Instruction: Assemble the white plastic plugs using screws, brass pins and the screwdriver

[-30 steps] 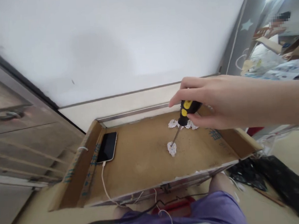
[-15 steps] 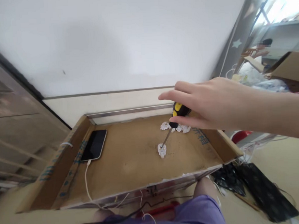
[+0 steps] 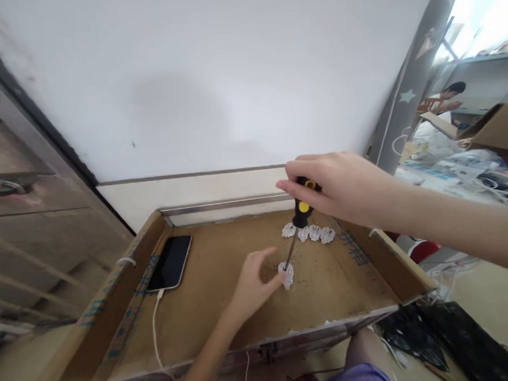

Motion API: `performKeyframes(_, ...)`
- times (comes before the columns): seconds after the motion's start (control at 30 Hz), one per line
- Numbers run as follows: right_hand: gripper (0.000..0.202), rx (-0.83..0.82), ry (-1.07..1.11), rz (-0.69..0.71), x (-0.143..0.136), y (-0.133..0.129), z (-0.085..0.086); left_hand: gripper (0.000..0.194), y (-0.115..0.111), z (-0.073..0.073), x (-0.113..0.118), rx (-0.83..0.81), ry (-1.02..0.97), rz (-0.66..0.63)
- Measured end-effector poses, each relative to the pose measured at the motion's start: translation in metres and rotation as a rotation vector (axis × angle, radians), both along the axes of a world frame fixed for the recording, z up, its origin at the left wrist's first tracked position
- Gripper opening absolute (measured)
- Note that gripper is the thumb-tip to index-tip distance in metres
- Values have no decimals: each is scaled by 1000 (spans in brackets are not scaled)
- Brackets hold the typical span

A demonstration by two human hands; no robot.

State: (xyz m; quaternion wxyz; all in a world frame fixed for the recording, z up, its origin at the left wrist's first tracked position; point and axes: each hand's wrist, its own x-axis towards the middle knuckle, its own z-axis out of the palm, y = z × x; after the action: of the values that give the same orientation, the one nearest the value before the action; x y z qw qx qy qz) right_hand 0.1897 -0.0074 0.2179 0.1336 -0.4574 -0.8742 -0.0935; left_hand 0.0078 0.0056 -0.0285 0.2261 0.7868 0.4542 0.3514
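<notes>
Fingers of right hand (image 3: 341, 187) grip screwdriver (image 3: 299, 213); left hand (image 3: 254, 283) pinches white plug (image 3: 286, 274).

Cardboard-lined tabletop (image 3: 227, 308) is carrying a phone (image 3: 171, 270) far left, white plug (image 3: 286, 274) center, four more plugs (image 3: 308, 232) lying behind.
</notes>
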Motion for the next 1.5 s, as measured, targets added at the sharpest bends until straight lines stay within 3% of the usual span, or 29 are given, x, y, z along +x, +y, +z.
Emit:
performKeyframes(0.1,20,-159,148,57,4,4,1,23,13,-2,17,-57,132,-127)
performKeyframes(0.2,25,-305,191,57,10,7,0,14,20,-8,27,-62,180,-105)
performKeyframes(0.33,21,-82,86,-20,12,7,-1,15,19,-16,26,-42,145,-67)
performKeyframes(0.47,28,-241,31,63,11,6,4,17,16,-20,24,-19,132,-39)
performKeyframes(0.63,25,-5,-96,101,9,6,3,16,18,-21,24,18,126,-41)
performKeyframes(0.73,34,-32,-126,162,9,4,2,16,19,-21,25,31,138,-34)
performKeyframes(0.87,27,-15,-136,177,11,-1,1,18,18,-21,24,39,144,-12)
performKeyframes(1.0,35,-171,-29,250,14,-4,-1,18,17,-21,24,62,146,-22)
performKeyframes(1.2,33,68,-297,107,14,-4,2,16,19,-24,24,66,147,-23)
performKeyframes(1.37,48,94,-379,126,12,-6,8,15,19,-22,23,60,132,-29)
performKeyframes(1.5,36,18,-354,109,8,-6,12,15,18,-21,23,50,125,-33)
